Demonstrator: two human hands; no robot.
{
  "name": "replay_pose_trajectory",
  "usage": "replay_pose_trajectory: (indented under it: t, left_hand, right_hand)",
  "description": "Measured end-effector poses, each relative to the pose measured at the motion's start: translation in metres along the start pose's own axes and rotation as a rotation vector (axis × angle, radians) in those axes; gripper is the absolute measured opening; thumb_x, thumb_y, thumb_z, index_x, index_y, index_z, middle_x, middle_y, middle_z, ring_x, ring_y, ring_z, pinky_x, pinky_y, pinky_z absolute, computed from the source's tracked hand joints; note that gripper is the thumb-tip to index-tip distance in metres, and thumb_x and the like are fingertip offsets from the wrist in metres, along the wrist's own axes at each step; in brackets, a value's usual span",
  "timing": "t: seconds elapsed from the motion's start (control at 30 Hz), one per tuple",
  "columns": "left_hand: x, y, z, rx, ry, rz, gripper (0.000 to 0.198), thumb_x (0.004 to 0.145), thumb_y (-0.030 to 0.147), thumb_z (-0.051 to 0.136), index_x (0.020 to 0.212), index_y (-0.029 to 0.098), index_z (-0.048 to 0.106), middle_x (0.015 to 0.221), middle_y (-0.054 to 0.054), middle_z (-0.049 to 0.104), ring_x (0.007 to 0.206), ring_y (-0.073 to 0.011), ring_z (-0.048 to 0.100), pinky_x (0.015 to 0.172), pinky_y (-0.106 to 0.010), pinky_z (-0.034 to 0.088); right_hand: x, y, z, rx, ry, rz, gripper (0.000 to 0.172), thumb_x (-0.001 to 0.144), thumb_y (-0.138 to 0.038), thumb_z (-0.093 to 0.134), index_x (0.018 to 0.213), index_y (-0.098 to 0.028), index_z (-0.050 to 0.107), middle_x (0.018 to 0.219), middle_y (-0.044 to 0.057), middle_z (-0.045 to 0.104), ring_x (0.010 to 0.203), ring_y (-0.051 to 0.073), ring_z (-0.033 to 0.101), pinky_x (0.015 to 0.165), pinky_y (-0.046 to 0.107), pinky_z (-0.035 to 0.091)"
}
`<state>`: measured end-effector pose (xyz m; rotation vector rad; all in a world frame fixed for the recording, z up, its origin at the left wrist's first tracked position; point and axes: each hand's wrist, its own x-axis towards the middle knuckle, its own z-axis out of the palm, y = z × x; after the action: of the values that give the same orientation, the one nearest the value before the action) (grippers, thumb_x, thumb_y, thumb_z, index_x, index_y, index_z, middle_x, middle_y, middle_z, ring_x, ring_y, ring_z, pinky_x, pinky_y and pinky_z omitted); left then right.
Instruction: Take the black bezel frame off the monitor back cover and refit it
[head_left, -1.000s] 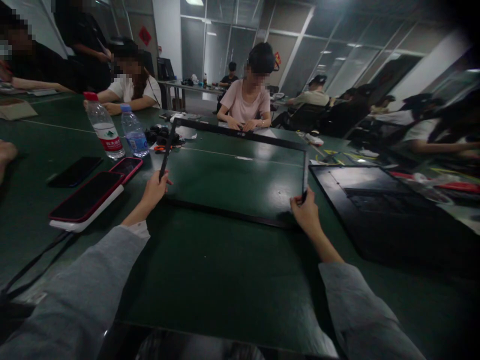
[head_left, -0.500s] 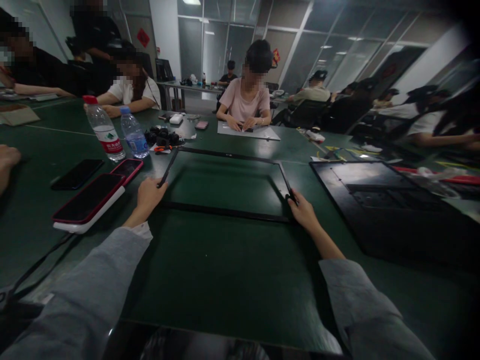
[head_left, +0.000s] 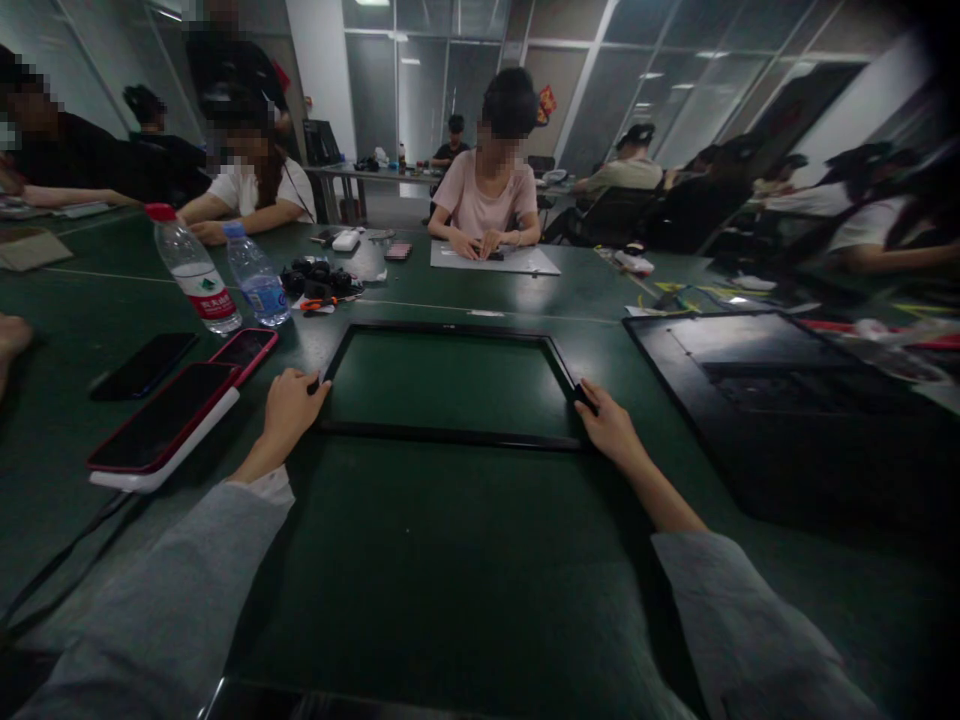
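Bordered nearside by green tabletop (head_left: 450, 570), a thin black rectangular frame (head_left: 450, 435) is being gripped by left hand (head_left: 289, 410) and right hand (head_left: 606, 418).

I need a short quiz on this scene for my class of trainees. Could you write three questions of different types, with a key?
1. Short answer: what do the left hand and the right hand hold between them, and by which parts?

2. Multiple choice: what colour is the cap on the leftmost bottle?
A) blue
B) red
C) yellow

3. True or false: a large black panel lies to the right of the right hand.

Key
1. A thin black rectangular frame, gripped at its two short sides.
2. B
3. True
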<state>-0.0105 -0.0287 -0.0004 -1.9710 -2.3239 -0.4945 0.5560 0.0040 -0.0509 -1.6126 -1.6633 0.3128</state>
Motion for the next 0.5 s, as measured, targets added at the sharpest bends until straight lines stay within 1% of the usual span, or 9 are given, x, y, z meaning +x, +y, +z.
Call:
replay_pose_trajectory:
  t: [0.1,0.2,0.3,0.4,0.5]
  left_hand:
    - [0.001,0.002,0.001,-0.025,0.004,-0.027,0.051,0.097,0.049,0.048,0.125,0.016,0.075,0.122,-0.019,0.069,0.113,-0.0346,0.064,0.099,-0.045,0.051]
    - [0.0,0.004,-0.002,-0.06,-0.001,-0.057,0.047,0.096,0.052,0.05,0.121,0.022,0.077,0.119,-0.016,0.07,0.11,-0.0331,0.066,0.092,-0.043,0.053]
    - [-0.002,0.006,-0.005,-0.091,-0.006,-0.07,0.047,0.097,0.053,0.049,0.118,0.022,0.078,0.117,-0.015,0.071,0.105,-0.0323,0.067,0.087,-0.042,0.054]
    - [-0.002,0.006,-0.006,-0.115,0.008,-0.068,0.048,0.097,0.049,0.049,0.123,0.019,0.076,0.121,-0.018,0.069,0.108,-0.0327,0.066,0.091,-0.043,0.053]
    - [-0.002,0.008,-0.007,-0.137,0.055,-0.027,0.051,0.097,0.045,0.051,0.132,0.015,0.071,0.129,-0.02,0.066,0.118,-0.0344,0.061,0.1,-0.045,0.05]
  right_hand:
    - [0.0,-0.003,-0.001,-0.011,0.011,0.006,0.058,0.085,-0.038,0.056,0.139,-0.017,0.06,0.136,0.016,0.068,0.132,0.035,0.062,0.117,0.058,0.043]
    - [-0.001,-0.005,-0.002,-0.009,0.039,0.011,0.059,0.084,-0.04,0.059,0.139,-0.019,0.059,0.13,0.015,0.071,0.129,0.035,0.064,0.114,0.059,0.046]
    - [-0.003,-0.009,-0.005,-0.006,0.064,-0.005,0.06,0.084,-0.042,0.061,0.14,-0.02,0.058,0.128,0.015,0.072,0.126,0.035,0.065,0.112,0.06,0.047]
    - [-0.006,-0.013,-0.008,-0.011,0.081,0.008,0.061,0.084,-0.042,0.059,0.141,-0.019,0.057,0.125,0.016,0.072,0.12,0.035,0.067,0.11,0.058,0.048]
    - [-0.01,-0.018,-0.011,-0.025,0.095,0.026,0.063,0.083,-0.04,0.056,0.141,-0.015,0.058,0.12,0.016,0.073,0.116,0.034,0.068,0.108,0.055,0.05]
